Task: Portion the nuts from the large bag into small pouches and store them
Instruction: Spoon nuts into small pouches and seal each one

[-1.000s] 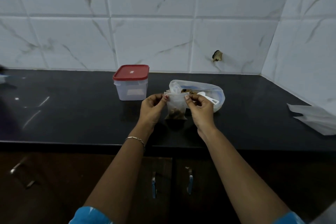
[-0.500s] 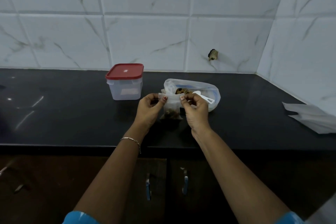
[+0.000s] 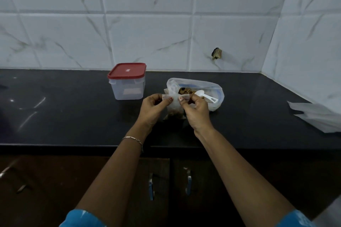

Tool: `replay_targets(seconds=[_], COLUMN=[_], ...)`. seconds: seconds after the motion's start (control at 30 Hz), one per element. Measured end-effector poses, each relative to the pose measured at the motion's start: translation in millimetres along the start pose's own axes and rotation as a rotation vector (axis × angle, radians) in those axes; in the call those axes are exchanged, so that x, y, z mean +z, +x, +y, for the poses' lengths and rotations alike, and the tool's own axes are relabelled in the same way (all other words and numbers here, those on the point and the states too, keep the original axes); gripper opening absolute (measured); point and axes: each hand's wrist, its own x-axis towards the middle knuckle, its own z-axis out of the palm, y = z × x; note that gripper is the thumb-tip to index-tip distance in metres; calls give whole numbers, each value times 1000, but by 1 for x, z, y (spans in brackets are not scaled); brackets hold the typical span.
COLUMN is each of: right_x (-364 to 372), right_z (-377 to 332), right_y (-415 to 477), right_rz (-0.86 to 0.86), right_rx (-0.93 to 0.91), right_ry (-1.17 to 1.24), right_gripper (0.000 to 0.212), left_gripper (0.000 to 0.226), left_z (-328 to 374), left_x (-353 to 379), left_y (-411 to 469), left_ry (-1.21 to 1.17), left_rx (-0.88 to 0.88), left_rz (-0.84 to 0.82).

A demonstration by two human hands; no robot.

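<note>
Both thumbs moved closer along the small pouch point(image 3: 175, 109) top. Your L hand point(image 3: 153, 108) & R hand point(image 3: 196, 113) pinch that top edge, which runs left-right btw them. It stands just before the big bag point(image 3: 216, 102).

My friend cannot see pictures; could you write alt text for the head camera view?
The left hand and right hand pinch the top corners of a small clear pouch of nuts at a black counter. Behind it lie the large bag holding a white scoop and, to its left, a red-lidded container.
</note>
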Motion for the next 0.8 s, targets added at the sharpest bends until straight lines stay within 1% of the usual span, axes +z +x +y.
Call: replay_targets(seconds=[0.07,0.2,0.37,0.47,0.57,0.7,0.8], right_x=[1,2,1,2,3,1,-2], right_z=[-1,-2,1,4,5,7,7], right_y=[0,-1,1,3,4,4,6], right_rz=[-14,-47,-52,-40,-8,60,184], right_rx=[10,12,-20,-33,-36,-13,-17], right_ry=[-7,-16,-102,-123,-125,-66,-50], right_gripper=[19,23,9,12,18,17,17], left_gripper=[7,9,10,8,6,8,8], left_z=[1,-1,-1,-3,-4,-6,-10], left_x=[1,1,1,0,1,3,4], left_y=[0,0,0,1,1,2,6], left_ry=[10,20,29,35,67,49,73], left_rx=[-5,36,57,72,88,100,127], left_rz=[-18,-2,-49,-51,-18,35,37])
